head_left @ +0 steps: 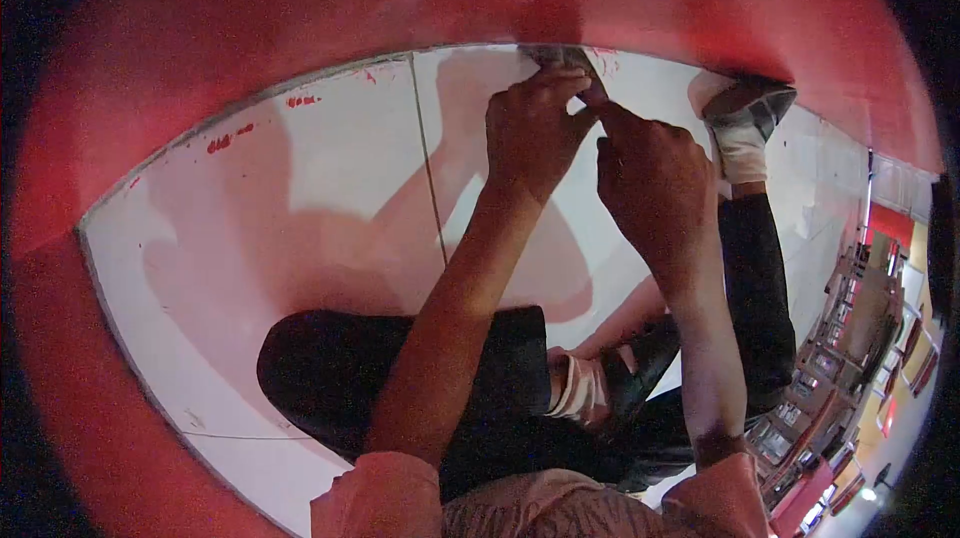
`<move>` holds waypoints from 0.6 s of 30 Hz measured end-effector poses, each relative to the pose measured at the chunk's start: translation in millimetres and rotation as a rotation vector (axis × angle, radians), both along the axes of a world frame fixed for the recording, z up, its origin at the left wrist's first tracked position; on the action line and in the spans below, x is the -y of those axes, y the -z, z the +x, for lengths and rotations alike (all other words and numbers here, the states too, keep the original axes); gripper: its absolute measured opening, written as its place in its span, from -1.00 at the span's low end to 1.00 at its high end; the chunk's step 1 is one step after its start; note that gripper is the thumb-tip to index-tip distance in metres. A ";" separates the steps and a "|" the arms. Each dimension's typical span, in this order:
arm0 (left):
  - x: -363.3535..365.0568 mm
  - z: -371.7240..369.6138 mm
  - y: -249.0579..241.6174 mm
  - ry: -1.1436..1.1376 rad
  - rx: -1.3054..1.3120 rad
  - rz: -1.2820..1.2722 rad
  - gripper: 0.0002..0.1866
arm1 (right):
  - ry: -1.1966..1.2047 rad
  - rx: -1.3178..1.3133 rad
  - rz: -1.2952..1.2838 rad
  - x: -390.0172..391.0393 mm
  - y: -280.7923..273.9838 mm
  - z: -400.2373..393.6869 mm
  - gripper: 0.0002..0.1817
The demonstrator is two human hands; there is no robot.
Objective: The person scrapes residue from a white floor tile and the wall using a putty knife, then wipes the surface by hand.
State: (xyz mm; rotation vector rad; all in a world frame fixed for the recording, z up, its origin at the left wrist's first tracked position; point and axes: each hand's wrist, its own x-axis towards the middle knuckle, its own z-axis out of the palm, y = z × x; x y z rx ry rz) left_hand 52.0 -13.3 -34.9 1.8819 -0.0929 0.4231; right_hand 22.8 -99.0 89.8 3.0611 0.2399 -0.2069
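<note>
1. A small grey tool [560, 56], possibly a scraper or brush, is pressed to the seam between red wall [250, 28] and white floor [300, 198], top centre of the frame.
2. It is pinched by the fingers of the left hand [530, 128], closed around it; the right hand [650, 178] is curled shut just beside, one finger reaching toward the tool, though whether anything is clamped in it cannot be told.
3. The work is judged best done with the tip kept tight on the seam and short, steady strokes.
4. Red smears [225, 141] are seen on the tiles at upper left.
5. Folded legs [400, 378] are seen at bottom centre, a shoe [745, 118] at upper right.
6. Shelving [850, 338] is glimpsed at the right edge.
</note>
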 end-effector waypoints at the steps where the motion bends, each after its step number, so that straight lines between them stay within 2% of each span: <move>1: -1.6 3.3 0.9 0.020 -0.025 -0.013 -0.69 | -0.015 -0.001 0.008 -0.1 0.4 0.4 -0.60; 4: -2.5 0.9 -7.0 0.061 -0.078 0.008 -0.69 | -0.008 -0.010 0.003 4.1 -5.9 0.3 -0.58; 6: 2.9 -3.7 -1.6 0.024 0.005 0.079 -0.73 | 0.014 -0.051 -0.015 4.6 -8.3 -3.1 -0.57; 8: 1.5 3.8 3.0 0.038 -0.002 0.019 -0.73 | -0.012 -0.006 -0.004 1.8 -0.1 1.9 -0.63; 11: 3.2 1.4 -7.2 0.042 -0.110 0.067 -0.72 | -0.024 -0.021 0.014 11.6 -7.1 -2.5 -0.68; 13: 9.7 -4.6 -11.7 0.046 -0.089 0.087 -0.72 | -0.056 -0.010 0.055 18.8 -7.1 -5.7 -0.75; 16: 11.4 -4.0 -9.6 0.030 -0.039 0.082 -0.77 | 0.048 -0.019 -0.023 13.9 3.4 -3.3 -0.58; 18: 10.2 -1.5 -14.7 0.041 -0.007 0.064 -0.88 | 0.010 -0.015 0.009 20.9 -0.6 -3.3 -0.59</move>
